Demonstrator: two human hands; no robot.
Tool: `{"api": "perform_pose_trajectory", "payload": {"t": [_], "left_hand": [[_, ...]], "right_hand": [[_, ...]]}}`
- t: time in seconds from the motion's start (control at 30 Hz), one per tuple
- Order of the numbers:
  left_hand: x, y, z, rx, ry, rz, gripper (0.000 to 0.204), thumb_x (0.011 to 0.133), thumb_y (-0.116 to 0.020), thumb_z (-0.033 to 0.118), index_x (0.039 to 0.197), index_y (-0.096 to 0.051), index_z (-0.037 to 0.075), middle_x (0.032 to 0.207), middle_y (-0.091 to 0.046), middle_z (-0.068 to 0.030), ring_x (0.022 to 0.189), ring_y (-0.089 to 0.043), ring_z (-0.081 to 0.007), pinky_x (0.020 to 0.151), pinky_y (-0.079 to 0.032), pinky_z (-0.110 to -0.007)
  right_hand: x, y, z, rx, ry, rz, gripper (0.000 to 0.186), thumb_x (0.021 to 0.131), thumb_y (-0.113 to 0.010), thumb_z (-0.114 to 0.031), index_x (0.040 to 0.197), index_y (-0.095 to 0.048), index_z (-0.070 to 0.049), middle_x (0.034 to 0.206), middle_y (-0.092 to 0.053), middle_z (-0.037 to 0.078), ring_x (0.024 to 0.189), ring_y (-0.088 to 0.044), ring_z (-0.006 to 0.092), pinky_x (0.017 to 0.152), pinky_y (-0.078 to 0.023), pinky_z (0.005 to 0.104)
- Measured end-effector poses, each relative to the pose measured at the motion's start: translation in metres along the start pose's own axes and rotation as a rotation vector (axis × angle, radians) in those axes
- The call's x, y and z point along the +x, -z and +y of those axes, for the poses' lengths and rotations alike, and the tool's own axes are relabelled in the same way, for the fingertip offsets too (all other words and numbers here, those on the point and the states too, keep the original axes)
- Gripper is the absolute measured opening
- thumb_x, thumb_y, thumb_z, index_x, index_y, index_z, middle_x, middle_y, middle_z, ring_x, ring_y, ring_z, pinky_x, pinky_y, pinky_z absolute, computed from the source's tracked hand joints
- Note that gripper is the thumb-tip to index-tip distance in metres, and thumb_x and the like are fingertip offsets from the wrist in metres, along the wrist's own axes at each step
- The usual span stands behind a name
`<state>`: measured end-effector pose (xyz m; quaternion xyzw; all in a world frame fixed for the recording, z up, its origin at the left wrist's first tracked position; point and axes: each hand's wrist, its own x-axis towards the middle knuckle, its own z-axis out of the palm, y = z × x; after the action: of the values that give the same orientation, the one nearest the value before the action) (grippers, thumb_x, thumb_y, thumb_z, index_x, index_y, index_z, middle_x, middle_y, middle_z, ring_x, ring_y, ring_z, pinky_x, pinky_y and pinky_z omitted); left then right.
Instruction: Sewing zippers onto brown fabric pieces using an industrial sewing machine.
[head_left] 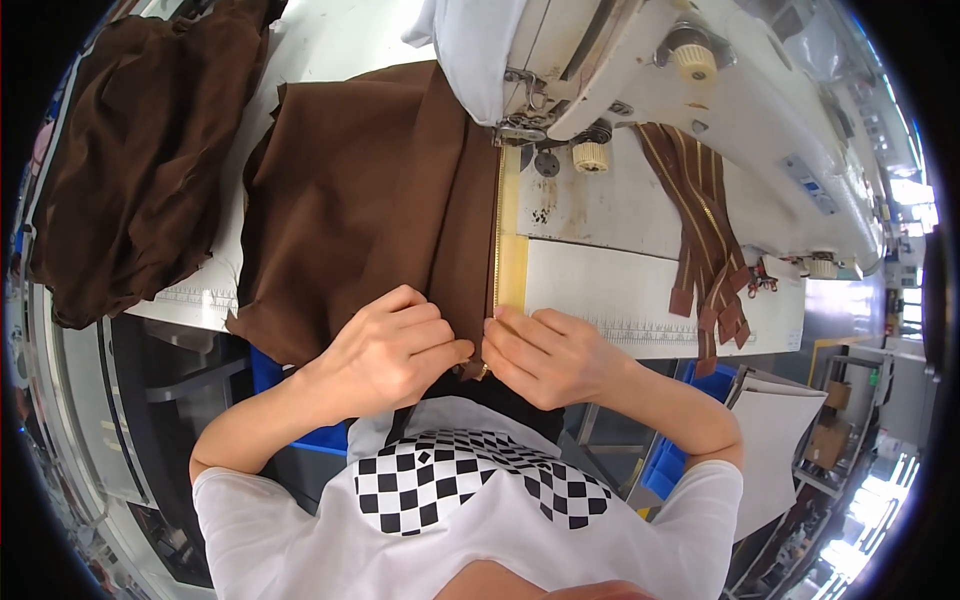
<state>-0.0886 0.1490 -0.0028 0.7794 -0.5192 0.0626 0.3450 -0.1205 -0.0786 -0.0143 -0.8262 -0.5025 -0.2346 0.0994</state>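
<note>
Fabric (350, 190), brown, lies on the bench (620, 290) toward ten to twelve o'clock of both hands. The left hand (390, 355) has its grip pinched on the near edge; the right hand (545, 358) pinches the zipper (498, 235), which runs toward twelve. Curled fingers hide the gripped layers; the sewing machine (750, 140), cut off at twelve, hides the zipper's far end.

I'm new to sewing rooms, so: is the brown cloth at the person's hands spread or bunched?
Mostly spread: the brown cloth lies broadly over the white table, with a few folds.
</note>
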Motion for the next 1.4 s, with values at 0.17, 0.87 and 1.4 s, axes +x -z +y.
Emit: {"api": "perform_pose_trajectory", "payload": {"t": [0.17, 0.87, 1.4], "left_hand": [[0.017, 0.004, -0.014, 0.005, 0.012, 0.0, 0.021, 0.062, -0.071, 0.001, 0.083, -0.069, 0.0, 0.066, -0.054, -0.0022, 0.06, -0.052, -0.0179, 0.062, -0.043, -0.03], [0.065, 0.01, -0.091, 0.096, -0.099, -0.008, 0.007, 0.069, -0.068, 0.006, 0.076, -0.067, 0.005, 0.069, -0.053, -0.0017, 0.068, -0.056, -0.018, 0.07, -0.045, -0.03], [0.067, 0.002, -0.105, 0.092, -0.152, 0.03, 0.022, 0.064, -0.073, -0.003, 0.085, -0.071, 0.002, 0.078, -0.061, -0.0066, 0.075, -0.06, -0.0232, 0.066, -0.05, -0.032]], "right_hand": [[0.003, -0.006, 0.012, -0.013, 0.003, 0.03, 0.015, 0.076, -0.065, -0.016, 0.081, -0.065, -0.001, 0.086, -0.066, 0.01, 0.085, -0.066, 0.0213, 0.06, -0.045, 0.0247], [0.017, -0.023, 0.07, -0.067, -0.001, 0.068, 0.017, 0.067, -0.065, -0.011, 0.082, -0.065, -0.002, 0.084, -0.063, 0.005, 0.082, -0.063, 0.017, 0.062, -0.047, 0.0249], [0.012, -0.023, 0.07, -0.054, -0.095, 0.066, 0.018, 0.069, -0.067, -0.008, 0.086, -0.066, -0.001, 0.095, -0.066, 0.008, 0.09, -0.064, 0.021, 0.067, -0.052, 0.0276]]}}
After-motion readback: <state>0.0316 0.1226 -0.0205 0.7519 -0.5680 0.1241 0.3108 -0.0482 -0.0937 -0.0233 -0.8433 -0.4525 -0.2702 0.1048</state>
